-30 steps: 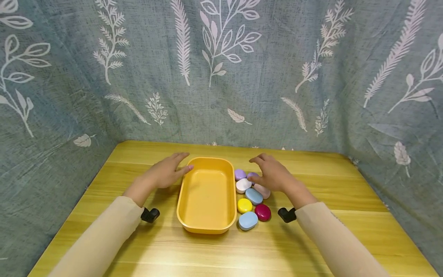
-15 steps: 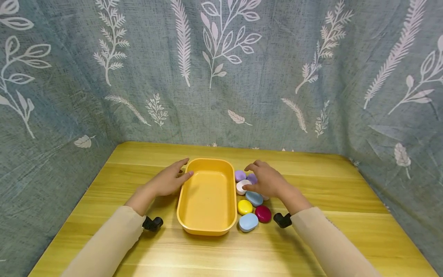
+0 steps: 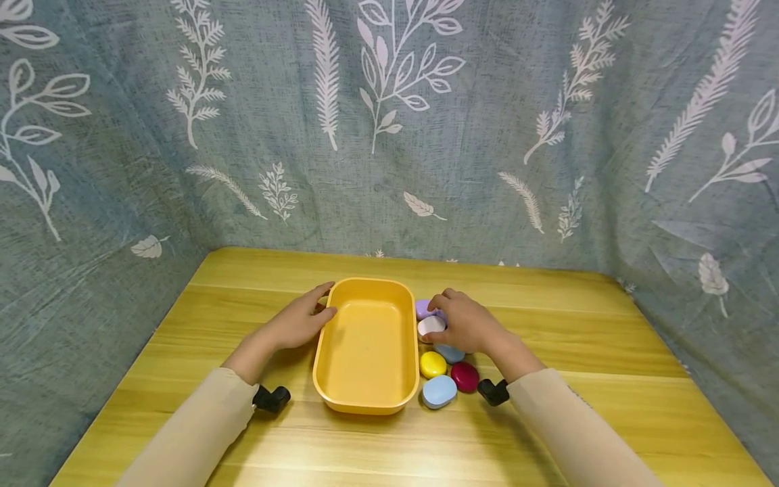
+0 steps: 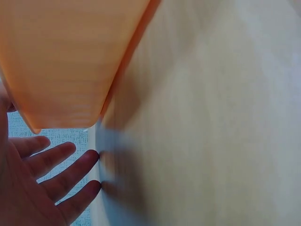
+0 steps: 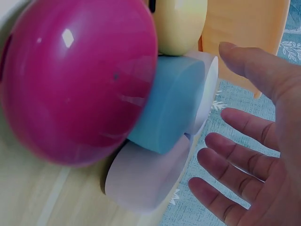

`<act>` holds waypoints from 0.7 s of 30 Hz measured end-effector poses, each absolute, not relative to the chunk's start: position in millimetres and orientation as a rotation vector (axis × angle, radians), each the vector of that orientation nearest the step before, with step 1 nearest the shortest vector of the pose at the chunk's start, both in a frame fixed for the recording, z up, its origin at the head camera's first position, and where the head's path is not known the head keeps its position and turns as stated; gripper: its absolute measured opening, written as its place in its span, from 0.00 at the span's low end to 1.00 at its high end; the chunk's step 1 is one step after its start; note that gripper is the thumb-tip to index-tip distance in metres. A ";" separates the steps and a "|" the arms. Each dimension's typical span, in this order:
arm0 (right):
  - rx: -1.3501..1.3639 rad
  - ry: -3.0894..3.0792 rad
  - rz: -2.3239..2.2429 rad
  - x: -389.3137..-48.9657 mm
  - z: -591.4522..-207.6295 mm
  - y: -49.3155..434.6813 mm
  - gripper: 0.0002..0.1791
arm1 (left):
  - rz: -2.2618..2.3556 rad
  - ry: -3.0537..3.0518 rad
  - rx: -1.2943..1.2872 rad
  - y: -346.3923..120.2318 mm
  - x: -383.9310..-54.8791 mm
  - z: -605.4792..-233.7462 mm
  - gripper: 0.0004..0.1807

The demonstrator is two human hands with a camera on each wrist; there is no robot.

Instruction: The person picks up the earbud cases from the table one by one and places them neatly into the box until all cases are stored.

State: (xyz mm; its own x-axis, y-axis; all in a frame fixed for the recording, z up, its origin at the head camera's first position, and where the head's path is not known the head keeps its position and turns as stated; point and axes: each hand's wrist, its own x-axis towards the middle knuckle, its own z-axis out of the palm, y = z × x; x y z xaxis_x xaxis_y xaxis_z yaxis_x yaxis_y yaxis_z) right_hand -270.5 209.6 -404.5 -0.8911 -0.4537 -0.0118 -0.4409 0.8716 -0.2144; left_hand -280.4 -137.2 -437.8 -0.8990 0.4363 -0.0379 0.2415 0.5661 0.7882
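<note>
A yellow tray stands in the middle of the wooden table, with nothing in it. My left hand rests against its far left rim with straight fingers; the left wrist view shows that hand spread beside the tray. Several smooth pebble-shaped cases lie right of the tray: purple, white, blue, yellow, magenta, light blue. My right hand hovers over the white one, thumb and fingers spread around it. In the right wrist view the fingers stay apart from the cases.
Leaf-patterned grey cloth walls the table on three sides. A black wrist mount sits at the left sleeve and another at the right. A pale pink case lies under the blue case, beside the magenta one.
My right hand has slid left and lowered over the cases, closing in around the white one. My left hand has drawn up against the tray's rim.
</note>
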 end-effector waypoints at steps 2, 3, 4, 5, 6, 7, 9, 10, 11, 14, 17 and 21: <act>-0.703 2.978 -0.321 -270.6 -404.8 208.5 0.29 | 1.241 2.574 0.570 -136.6 -280.9 -438.9 0.34; -0.701 2.977 -0.319 -270.6 -405.1 207.9 0.29 | 1.243 2.574 0.566 -136.3 -280.9 -439.4 0.34; -0.698 2.977 -0.320 -270.8 -405.4 207.3 0.28 | 1.248 2.570 0.567 -135.9 -281.1 -440.3 0.34; -0.690 2.976 -0.322 -270.6 -405.5 206.4 0.28 | 1.252 2.569 0.566 -135.6 -281.1 -441.3 0.35; -0.686 2.976 -0.316 -270.5 -405.9 205.9 0.28 | 1.253 2.569 0.565 -135.3 -280.8 -442.1 0.35; -0.684 2.975 -0.314 -270.5 -406.3 205.3 0.27 | 1.262 2.564 0.567 -135.1 -280.4 -442.7 0.35; -0.678 2.978 -0.301 -270.5 -407.4 204.4 0.27 | 1.291 2.542 0.571 -134.7 -279.4 -444.6 0.34; -0.674 2.976 -0.295 -270.3 -407.8 204.0 0.26 | 1.306 2.531 0.574 -134.5 -278.9 -445.6 0.34; -0.669 2.975 -0.292 -270.3 -408.3 203.6 0.26 | 1.317 2.527 0.581 -134.3 -278.1 -446.3 0.34; -0.678 2.973 -0.282 -270.1 -410.1 202.9 0.26 | 1.349 2.511 0.569 -133.9 -276.2 -448.7 0.33; -0.685 2.968 -0.277 -270.2 -411.5 202.3 0.26 | 1.369 2.509 0.564 -133.6 -275.2 -451.5 0.33; -0.677 2.962 -0.270 -270.3 -412.5 201.4 0.26 | 1.387 2.510 0.548 -133.3 -273.4 -453.8 0.33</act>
State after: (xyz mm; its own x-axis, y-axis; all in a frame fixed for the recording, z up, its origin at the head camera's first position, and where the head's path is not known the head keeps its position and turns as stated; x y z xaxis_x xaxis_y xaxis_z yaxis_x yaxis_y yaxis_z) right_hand -270.3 201.4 -412.5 -0.8976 -0.4382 -0.0488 -0.4221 0.8860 -0.1918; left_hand -273.4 -133.3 -453.8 -0.9059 0.4234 -0.0134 0.2140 0.4848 0.8481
